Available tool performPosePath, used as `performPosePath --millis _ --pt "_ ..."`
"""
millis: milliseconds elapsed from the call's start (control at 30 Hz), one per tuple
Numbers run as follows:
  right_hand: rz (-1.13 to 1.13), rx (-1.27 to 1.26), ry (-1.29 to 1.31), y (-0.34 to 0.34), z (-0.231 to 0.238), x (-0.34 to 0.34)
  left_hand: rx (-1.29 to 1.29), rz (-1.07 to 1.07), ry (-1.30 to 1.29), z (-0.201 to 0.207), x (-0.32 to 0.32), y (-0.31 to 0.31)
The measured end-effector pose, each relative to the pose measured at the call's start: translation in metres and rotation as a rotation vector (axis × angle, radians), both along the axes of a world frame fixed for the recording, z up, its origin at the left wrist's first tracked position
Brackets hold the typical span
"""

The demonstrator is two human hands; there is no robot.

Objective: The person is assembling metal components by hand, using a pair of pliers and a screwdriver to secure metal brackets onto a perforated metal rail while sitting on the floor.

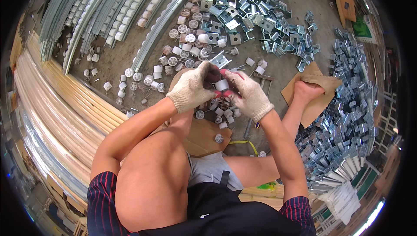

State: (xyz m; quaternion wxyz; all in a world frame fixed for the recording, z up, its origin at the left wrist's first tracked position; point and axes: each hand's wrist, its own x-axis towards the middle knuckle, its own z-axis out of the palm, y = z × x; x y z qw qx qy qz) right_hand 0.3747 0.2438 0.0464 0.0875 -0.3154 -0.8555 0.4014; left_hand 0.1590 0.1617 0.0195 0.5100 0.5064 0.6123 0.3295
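Observation:
My left hand [191, 86], in a cream knit glove with dark red fingertips, is closed, its fingers curled toward the right one. What it grips, if anything, is hidden. Between the thumb and fingers of my right hand [249, 93], gloved the same way, is a small white plastic roller [222, 85]. Just past the fingertips shows a shiny metal bracket [220, 59]; I cannot tell whether a hand touches it. Loose rollers [182, 49] with spoked ends lie on the floor ahead, and several more lie beneath my hands.
Bent metal brackets [260, 23] are heaped at the far side, with a bigger pile [347, 110] on the right. Long metal rails [160, 23], some filled with rollers, lie far left. Wrapped long strips [56, 118] run along the left. A hammer [266, 78] lies right of my hands; my foot rests on cardboard [310, 105].

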Motion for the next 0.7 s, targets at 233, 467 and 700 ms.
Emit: performPosePath --millis 233,467,700 --pt "0.151 0.182 -0.128 0.047 -0.025 -0.024 -0.022 0.167 -0.031 -0.018 -0.007 0.021" --pt "0.397 0.290 -0.385 0.087 -0.043 -0.041 -0.024 0.254 0.250 -0.036 -0.023 0.011" --pt "0.484 0.279 -0.444 0.088 -0.032 -0.058 -0.054 0.138 0.225 -0.046 -0.027 0.006"
